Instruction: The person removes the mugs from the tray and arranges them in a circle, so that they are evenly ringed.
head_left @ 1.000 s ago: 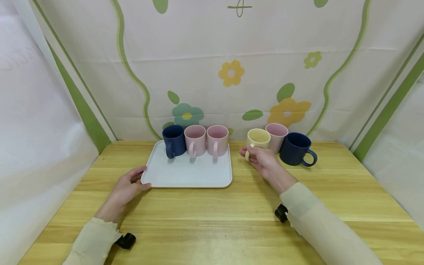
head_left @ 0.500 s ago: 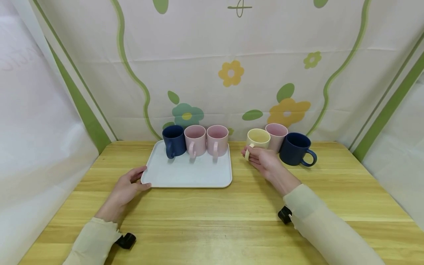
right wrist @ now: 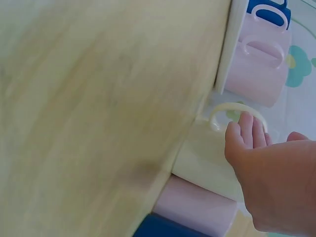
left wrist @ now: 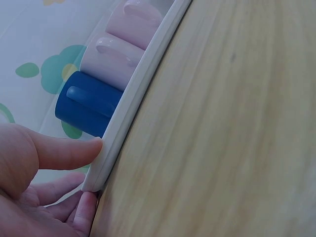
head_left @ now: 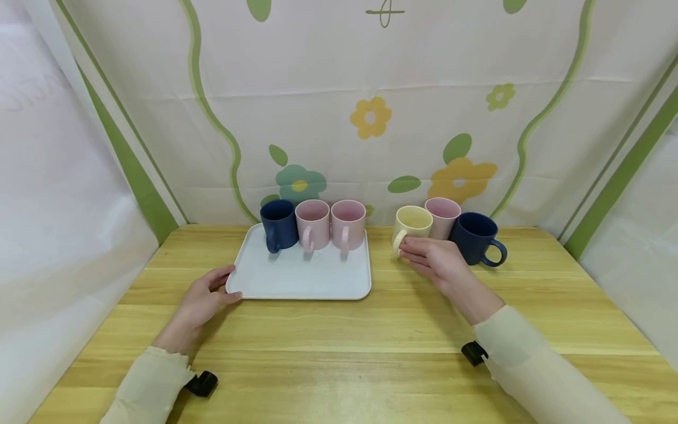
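Note:
My left hand (head_left: 198, 300) holds the near left corner of a white tray (head_left: 299, 280), thumb against its rim and fingers at the corner in the left wrist view. On the tray's back part stand a navy mug (head_left: 279, 225) and two pink mugs (head_left: 313, 224), upright in a row with handles toward me. My right hand (head_left: 436, 259) is at the pale yellow mug (head_left: 412, 222) on the table. Its fingers are fairly straight, tips beside the handle (right wrist: 232, 106) and not wrapped round it. How firmly they touch is unclear.
Right behind the yellow mug stands another pink mug (head_left: 442, 215); a second navy mug (head_left: 471, 235) is to its right, handle pointing right. A floral curtain (head_left: 318, 76) rises behind the wooden table (head_left: 328, 365).
My right hand has drawn back to the right from the yellow mug's handle, uncovering more of it. The mugs, tray and left hand look unmoved.

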Demonstrator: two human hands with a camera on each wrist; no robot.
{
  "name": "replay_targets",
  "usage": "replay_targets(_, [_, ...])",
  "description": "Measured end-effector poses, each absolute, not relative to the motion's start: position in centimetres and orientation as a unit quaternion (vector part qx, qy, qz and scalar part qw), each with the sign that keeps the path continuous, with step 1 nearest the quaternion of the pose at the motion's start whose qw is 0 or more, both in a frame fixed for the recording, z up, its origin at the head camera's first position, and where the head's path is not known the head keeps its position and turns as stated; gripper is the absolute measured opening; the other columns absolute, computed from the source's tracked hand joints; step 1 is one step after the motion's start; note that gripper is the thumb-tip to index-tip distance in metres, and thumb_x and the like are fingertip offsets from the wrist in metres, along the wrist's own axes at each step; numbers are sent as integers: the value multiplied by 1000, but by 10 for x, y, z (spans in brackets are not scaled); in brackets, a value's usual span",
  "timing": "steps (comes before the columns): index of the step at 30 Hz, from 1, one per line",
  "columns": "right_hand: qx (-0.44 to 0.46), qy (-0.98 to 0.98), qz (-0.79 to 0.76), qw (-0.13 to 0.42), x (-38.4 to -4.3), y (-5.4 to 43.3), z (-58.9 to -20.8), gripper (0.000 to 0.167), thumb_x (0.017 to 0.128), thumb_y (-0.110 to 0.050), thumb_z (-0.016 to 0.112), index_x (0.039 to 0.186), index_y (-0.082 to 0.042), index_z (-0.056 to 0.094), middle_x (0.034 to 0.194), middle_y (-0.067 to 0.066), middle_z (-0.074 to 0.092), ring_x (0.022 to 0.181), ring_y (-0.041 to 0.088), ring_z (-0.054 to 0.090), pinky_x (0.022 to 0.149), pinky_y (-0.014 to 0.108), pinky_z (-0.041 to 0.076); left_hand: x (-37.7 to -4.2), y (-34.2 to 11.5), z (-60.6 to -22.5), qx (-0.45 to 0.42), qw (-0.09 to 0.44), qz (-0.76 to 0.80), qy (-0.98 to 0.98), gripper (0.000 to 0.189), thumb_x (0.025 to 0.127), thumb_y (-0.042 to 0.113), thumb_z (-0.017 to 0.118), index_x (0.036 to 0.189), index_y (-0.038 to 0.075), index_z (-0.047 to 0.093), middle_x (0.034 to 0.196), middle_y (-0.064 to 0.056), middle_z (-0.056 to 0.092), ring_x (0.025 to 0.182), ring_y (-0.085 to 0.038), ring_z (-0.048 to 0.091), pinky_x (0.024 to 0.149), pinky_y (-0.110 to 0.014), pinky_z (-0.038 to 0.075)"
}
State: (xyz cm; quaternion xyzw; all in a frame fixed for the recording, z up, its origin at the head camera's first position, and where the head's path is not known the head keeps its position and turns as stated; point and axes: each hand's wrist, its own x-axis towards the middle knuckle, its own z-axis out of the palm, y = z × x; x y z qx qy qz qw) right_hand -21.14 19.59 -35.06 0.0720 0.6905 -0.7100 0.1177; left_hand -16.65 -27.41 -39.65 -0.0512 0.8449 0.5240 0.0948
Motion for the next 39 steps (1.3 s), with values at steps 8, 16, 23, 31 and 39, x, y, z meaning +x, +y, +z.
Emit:
replay_targets(8, [41,726,-679,104,-204,193,-340,49,110,-23,59,150,3,54,140,7,72,120,10,73,103,23,55,-167,-274,-398,-52,94,523,846,80,100,13,73,166,2,31,168,-28,35,151,-40,39,84,-3,40])
replay_targets(16, [-16,702,-702,120,-211,175,-338,46,108,-22,62,143,8,58,128,7,78,108,9,76,100,25,58,-167,-273,-397,-52,95,524,844,80,100,13,73,167,2,30,169,-28,35,151,-39,39,85,-3,40])
replay_targets(23, [-48,702,-697,138,-220,158,-341,49,108,-17,60,147,12,54,125,6,79,113,15,76,103,29,58,-167,-273,-396,-53,95,523,845,79,100,12,72,166,2,30,168,-28,35,151,-40,40,85,-4,40])
replay_targets(31, [-55,711,-685,149,-230,142,-341,49,106,-22,65,146,7,58,124,4,80,125,27,72,118,49,47,-168,-272,-394,-51,95,519,848,80,100,13,73,167,3,30,169,-28,35,151,-40,40,86,-4,40])
replay_targets(39, [-52,720,-672,164,-242,121,-346,44,108,-15,59,145,9,57,142,24,67,130,34,68,120,54,44,-169,-273,-396,-55,93,525,844,79,100,10,72,166,1,30,168,-29,35,150,-40,40,85,-3,40])
